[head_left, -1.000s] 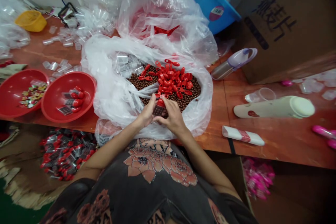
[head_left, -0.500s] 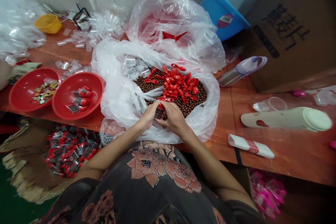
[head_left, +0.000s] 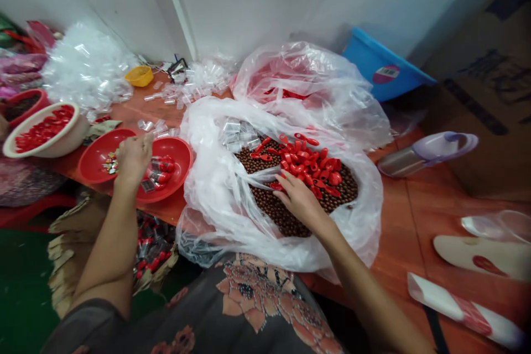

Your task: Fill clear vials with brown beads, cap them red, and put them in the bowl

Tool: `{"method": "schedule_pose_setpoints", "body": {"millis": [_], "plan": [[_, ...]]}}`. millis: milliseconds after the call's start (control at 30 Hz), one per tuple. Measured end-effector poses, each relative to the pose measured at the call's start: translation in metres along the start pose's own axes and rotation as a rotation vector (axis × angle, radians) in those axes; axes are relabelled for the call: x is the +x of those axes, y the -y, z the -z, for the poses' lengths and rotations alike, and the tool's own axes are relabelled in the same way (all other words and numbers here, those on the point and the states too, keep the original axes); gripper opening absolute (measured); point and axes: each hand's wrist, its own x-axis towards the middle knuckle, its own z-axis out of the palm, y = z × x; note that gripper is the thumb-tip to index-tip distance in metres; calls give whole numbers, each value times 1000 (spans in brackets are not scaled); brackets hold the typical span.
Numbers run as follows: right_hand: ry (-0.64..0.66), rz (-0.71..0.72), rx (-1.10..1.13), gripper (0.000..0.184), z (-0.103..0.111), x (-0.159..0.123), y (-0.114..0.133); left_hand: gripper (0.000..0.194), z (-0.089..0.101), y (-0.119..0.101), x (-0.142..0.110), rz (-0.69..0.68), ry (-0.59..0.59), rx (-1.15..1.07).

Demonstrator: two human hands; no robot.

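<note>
Red plastic pieces (head_left: 309, 168) lie heaped on brown beads (head_left: 282, 218) inside a clear plastic bag (head_left: 207, 188), its mouth folded back on the bench (head_left: 398, 232), seemingly to keep them within reach. The right hand (head_left: 301, 199) rests at the heap's edge, its grip loosely spread and pinching nothing visible. The left hand (head_left: 133, 160) hangs over a red bowl (head_left: 178, 149), its grip bunched; whether it holds anything, the fingers hide.

Glossy red plastic pieces (head_left: 309, 168), crinkled clear bag (head_left: 215, 221)
</note>
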Motion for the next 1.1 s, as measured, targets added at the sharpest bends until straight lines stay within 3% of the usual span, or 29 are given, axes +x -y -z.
{"method": "schedule_pose_setpoints", "body": {"millis": [67, 133, 167, 233, 267, 300, 400, 500, 600, 700, 767, 833, 900, 967, 1033, 1100], "plan": [[-7, 30, -28, 40, 0, 20, -4, 30, -22, -17, 13, -40, -158, 212], [-6, 59, -47, 37, -3, 42, -8, 29, -60, -46, 21, -95, -156, 201], [-1, 74, -56, 37, -7, 54, -9, 26, -83, -62, 22, -134, -100, 180], [9, 112, -84, 36, -16, 75, -11, 22, -135, -92, 20, -224, 151, 61], [8, 134, -105, 36, -21, 84, -11, 21, -161, -103, 19, -240, 214, 62], [-2, 154, -134, 36, -27, 93, -11, 21, -186, -111, 19, -251, 272, 80], [12, 191, -249, 32, -41, 109, -11, 27, -248, -113, 23, -241, 655, 286], [58, 144, -323, 33, -48, 113, -13, 26, -278, -102, 25, -199, 689, 324], [101, 89, -344, 33, -49, 108, -15, 25, -285, -97, 24, -205, 691, 308], [103, 81, -355, 30, -49, 104, -17, 22, -277, -104, 22, -206, 697, 300], [62, 86, -356, 30, -50, 102, -18, 19, -258, -114, 20, -265, 673, 239], [5, 100, -333, 30, -50, 99, -18, 17, -222, -121, 16, -356, 617, 80], [-42, 117, -303, 30, -51, 96, -19, 16, -168, -115, 13, -362, 511, -133], [-67, 139, -282, 30, -53, 93, -20, 16, -105, -88, 10, -199, 306, -279], [-90, 172, -265, 32, -56, 92, -23, 14, -47, -41, 11, -37, 146, -258], [-116, 206, -246, 34, -60, 92, -25, 18, -7, 16, 13, 15, 200, -133]]}}
